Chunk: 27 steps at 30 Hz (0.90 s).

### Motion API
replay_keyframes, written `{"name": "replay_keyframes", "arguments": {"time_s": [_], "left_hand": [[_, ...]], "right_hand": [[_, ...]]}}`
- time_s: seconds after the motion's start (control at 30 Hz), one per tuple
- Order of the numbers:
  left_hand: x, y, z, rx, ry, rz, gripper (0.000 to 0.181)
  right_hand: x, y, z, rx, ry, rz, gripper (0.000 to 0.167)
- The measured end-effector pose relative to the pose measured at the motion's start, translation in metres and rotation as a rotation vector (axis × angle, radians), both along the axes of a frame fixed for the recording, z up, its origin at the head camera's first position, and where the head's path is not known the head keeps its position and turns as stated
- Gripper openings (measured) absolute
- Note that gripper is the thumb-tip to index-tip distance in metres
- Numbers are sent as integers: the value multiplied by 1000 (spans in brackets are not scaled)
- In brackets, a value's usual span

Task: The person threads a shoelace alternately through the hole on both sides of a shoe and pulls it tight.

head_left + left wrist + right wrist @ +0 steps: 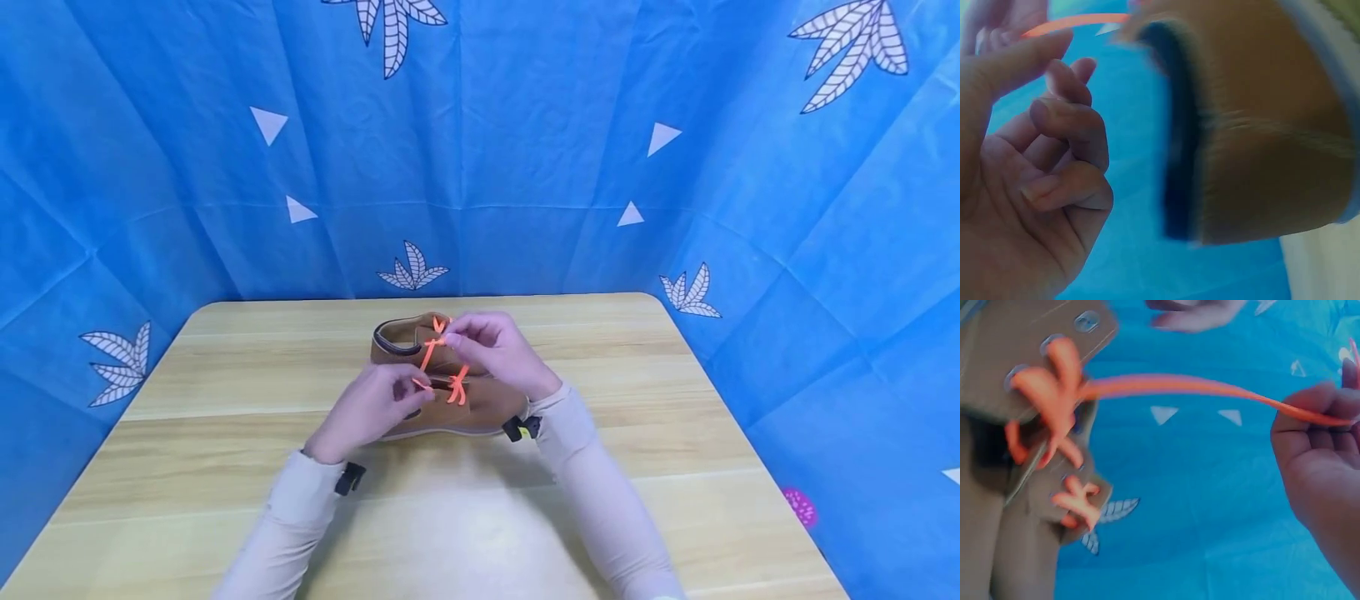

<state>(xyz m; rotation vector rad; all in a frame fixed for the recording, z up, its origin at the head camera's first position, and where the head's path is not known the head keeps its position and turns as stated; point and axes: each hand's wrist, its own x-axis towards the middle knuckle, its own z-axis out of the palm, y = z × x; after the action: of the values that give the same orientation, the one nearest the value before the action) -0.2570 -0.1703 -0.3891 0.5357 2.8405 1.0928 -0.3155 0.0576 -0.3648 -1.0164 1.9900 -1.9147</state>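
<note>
Two brown shoes with orange laces stand side by side, the far shoe (pixel 386 357) partly behind the near shoe (pixel 491 407). My right hand (pixel 495 346) is over the far shoe's front; its thumb and fingers pinch an orange shoelace (pixel 1172 383), which stretches from a shoe to them in the right wrist view. My left hand (pixel 367 410) is by the shoes' heel ends, fingers loosely curled. An orange strand (pixel 427 358) runs down towards its fingertips; whether they pinch it is unclear. Knotted loops (pixel 457 389) lie on the near shoe.
The shoes rest on a wooden table (pixel 255 442). A blue cloth (pixel 525 150) with white leaves and triangles hangs behind and along both sides. Black straps (pixel 350 479) are on both wrists.
</note>
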Motion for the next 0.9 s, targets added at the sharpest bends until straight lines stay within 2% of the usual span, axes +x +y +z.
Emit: {"name": "replay_keyframes", "arguments": {"time_s": [0.1, 0.17, 0.23, 0.4, 0.47, 0.6, 0.73, 0.9], "left_hand": [[-3, 5, -13, -71, -8, -2, 12], [-4, 6, -17, -83, -8, -3, 11], [-5, 7, -19, -83, -8, -5, 9], [-6, 9, -18, -66, 9, -21, 6], [-5, 9, -18, -61, 26, -26, 6], [-3, 9, -17, -72, 57, -28, 5], [-1, 9, -17, -99, 72, -20, 5], [1, 10, -17, -146, 108, -21, 7]], "right_hand": [[-4, 0, -9, 93, -27, -15, 20], [-8, 0, -14, 174, -32, -19, 18], [-11, -1, -19, 273, -3, -43, 16], [-18, -3, -29, 535, 181, -89, 11], [-19, -5, -30, 597, 251, -85, 10], [-16, -8, -32, 673, 329, -62, 8], [-13, -12, -35, 717, 340, -29, 8], [-10, -15, -39, 719, 337, 10, 10]]}}
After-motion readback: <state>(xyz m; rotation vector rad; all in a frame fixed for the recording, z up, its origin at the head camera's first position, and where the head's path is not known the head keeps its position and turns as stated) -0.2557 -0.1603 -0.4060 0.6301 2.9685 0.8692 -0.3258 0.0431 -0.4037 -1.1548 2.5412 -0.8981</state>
